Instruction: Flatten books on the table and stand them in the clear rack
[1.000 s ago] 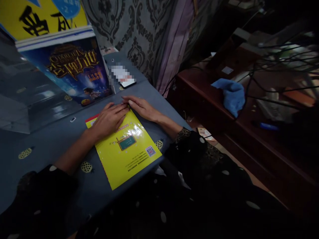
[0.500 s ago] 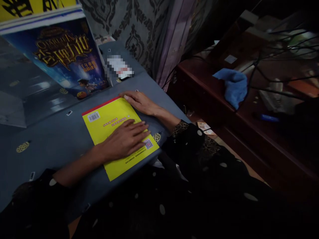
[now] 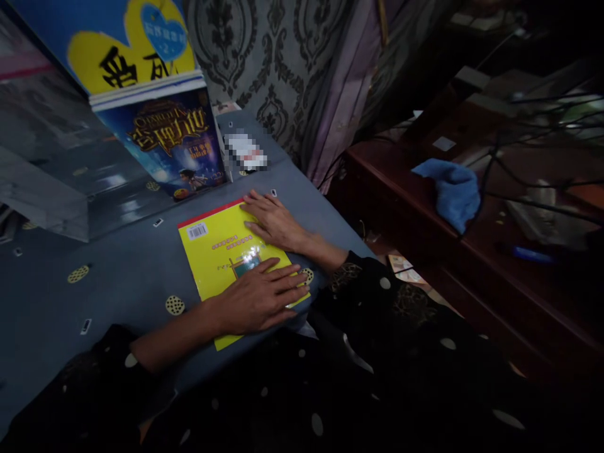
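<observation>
A yellow book (image 3: 214, 251) with a red spine edge and a barcode lies flat on the grey-blue table (image 3: 117, 283). My left hand (image 3: 259, 299) rests flat on its near right corner, fingers stretched out and spread. My right hand (image 3: 276, 220) lies flat on the book's far right edge, fingers extended toward the top corner. Neither hand grips anything. Both forearms end in dark dotted sleeves.
A dark blue illustrated book (image 3: 172, 148) stands upright behind the yellow one, under a yellow and blue sign (image 3: 132, 50). A phone (image 3: 248, 154) lies by the patterned curtain (image 3: 283, 69). To the right is a dark wooden cabinet (image 3: 472, 251) with a blue cloth (image 3: 453, 189) and cables.
My left hand has slid from the book's far edge down to its near right corner. My right hand stayed at the far right edge. The camera view has shifted.
</observation>
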{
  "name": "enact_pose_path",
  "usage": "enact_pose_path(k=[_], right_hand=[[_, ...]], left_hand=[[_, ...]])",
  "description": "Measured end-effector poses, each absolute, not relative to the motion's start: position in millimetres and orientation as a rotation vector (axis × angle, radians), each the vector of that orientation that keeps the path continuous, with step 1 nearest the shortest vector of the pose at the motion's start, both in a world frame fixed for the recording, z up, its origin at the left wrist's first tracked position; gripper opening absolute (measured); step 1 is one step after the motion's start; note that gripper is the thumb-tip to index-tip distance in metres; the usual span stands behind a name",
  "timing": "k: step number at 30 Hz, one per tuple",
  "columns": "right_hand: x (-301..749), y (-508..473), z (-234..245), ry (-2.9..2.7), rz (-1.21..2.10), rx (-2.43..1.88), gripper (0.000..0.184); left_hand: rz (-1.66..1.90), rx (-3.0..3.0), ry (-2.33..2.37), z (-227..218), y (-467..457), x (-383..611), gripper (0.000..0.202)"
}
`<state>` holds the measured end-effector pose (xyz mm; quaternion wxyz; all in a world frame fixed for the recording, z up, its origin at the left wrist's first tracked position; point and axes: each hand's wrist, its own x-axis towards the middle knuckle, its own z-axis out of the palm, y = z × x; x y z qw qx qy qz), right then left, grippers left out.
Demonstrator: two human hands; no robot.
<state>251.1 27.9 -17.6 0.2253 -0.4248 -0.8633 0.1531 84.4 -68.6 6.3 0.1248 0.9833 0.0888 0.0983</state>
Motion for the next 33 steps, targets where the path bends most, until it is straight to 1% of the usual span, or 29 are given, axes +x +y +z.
enact_pose_path(k=[6,13,16,19,22,26,28,29,30,32,33], right_hand=[[248.4,11.3,-18.7,-2.43,0.327,-1.228,0.044],[259.6,-7.5,-19.3,-2.467,0.279,-1.199,0.047],[260.8,-9.1,-17.4,-2.49,0.244,-1.202,0.046],[260.9,-11.3,-15.5,-2.52,0.213,-1.197,0.046],[263.1,-18.7,-14.8,-2.548,0.208,-1.167,0.047],[269.5,-37.4,-14.4,-2.559,0.239,-1.1,0.047],[272.9,-48.7,-12.9,-2.571,0.242,-1.087,0.049],[274.6,-54.5,-11.8,-2.585,0.244,-1.082,0.051],[276.4,-60.2,-10.7,-2.599,0.247,-1.081,0.052],[280.6,-70.7,-9.2,-2.619,0.261,-1.082,0.055],[283.4,-75.2,-9.4,-2.623,0.269,-1.079,0.057]], left_hand=[[0.281,2.904,0.285,5.7,-74.4,85.3,0.039],[0.378,2.996,0.314,5.6,-94.4,71.6,0.034],[0.37,2.984,0.369,8.5,-104.7,53.2,0.035],[0.273,2.937,0.42,12.4,-112.8,29.2,0.041],[0.168,2.895,0.513,13.0,-118.2,4.5,0.057],[0.143,2.886,0.772,-1.9,-125.8,-20.9,0.102],[0.151,2.913,0.828,-18.1,-132.1,-27.3,0.117],[0.154,2.954,0.843,-27.3,-135.8,-28.5,0.118],[0.176,3.028,0.853,-36.4,-139.7,-28.6,0.11],[0.33,3.209,0.884,-51.3,-146.6,-25.4,0.083],[0.411,3.275,0.888,-55.7,-149.3,-22.8,0.073]])
